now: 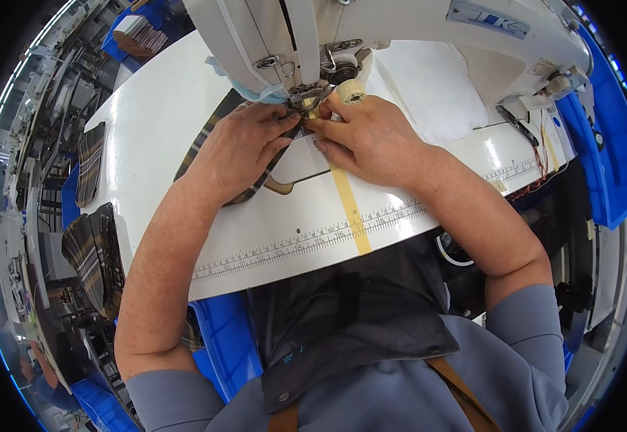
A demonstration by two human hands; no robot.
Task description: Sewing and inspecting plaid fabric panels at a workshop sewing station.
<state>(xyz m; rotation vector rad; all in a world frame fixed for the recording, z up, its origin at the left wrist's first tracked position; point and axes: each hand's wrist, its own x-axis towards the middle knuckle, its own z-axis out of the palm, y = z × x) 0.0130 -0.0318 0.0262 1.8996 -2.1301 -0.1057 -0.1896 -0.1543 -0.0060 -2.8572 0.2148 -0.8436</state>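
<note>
A dark plaid fabric piece (202, 140) lies on the white sewing table under my left hand (241, 147). Its curved edge runs up to the needle area of a white sewing machine (407, 25). The left thumb and fingers are pressed together on the fabric beside the presser foot. Just right of the foot, my right hand (371, 137) has its thumb and fingers drawn together close to the left fingertips. What the right fingers pinch is too small and covered to make out. The needle itself is hidden behind machine parts and fingers.
A printed ruler strip (292, 246) follows the table's near edge, crossed by yellow tape (347, 201). White sheets (435, 90) lie under the machine arm. Plaid pieces (97, 252) hang over the left edge. Blue bins stand below (230, 338) and at the right (605, 144).
</note>
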